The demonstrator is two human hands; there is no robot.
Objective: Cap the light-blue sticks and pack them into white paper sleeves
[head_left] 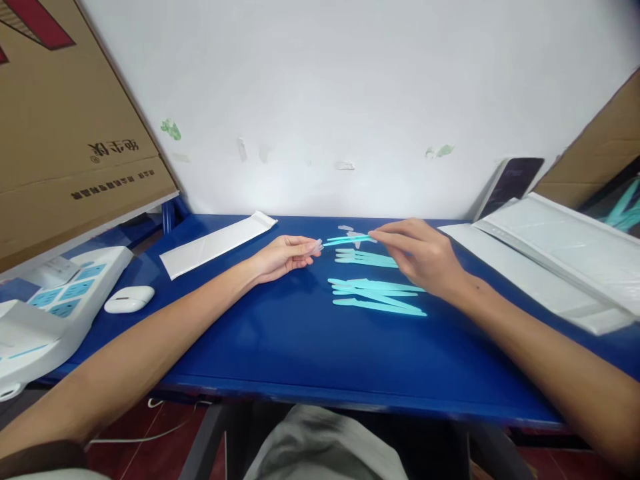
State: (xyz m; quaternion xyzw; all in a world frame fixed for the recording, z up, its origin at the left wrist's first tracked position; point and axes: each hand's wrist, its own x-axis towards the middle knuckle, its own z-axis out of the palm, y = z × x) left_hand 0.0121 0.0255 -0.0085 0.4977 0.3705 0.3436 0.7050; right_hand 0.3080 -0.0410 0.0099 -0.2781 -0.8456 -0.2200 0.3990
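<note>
My left hand [283, 259] pinches small translucent plastic pieces [318, 247], which look like blade caps. Between the fingertips of my right hand [424, 255] are slim teal eyebrow razors [350, 239], two by the look of it, with their tips pointing left at those pieces. The tips come very close to my left fingertips; whether they touch I cannot tell. More loose clear caps [357, 244] lie just behind. Below my right hand, a small group of teal razors [367, 259] rests on the blue table. A second, looser group [376, 293] lies nearer to me, some crossing others.
A flat white sleeve [215, 248] lies at the left of the blue table [280, 347]. Further left are a white earbud case [129, 299] and a power strip [75, 293]. White packages [565, 253] and a propped phone [510, 185] stand right. A large cardboard box [65, 120] rises at left.
</note>
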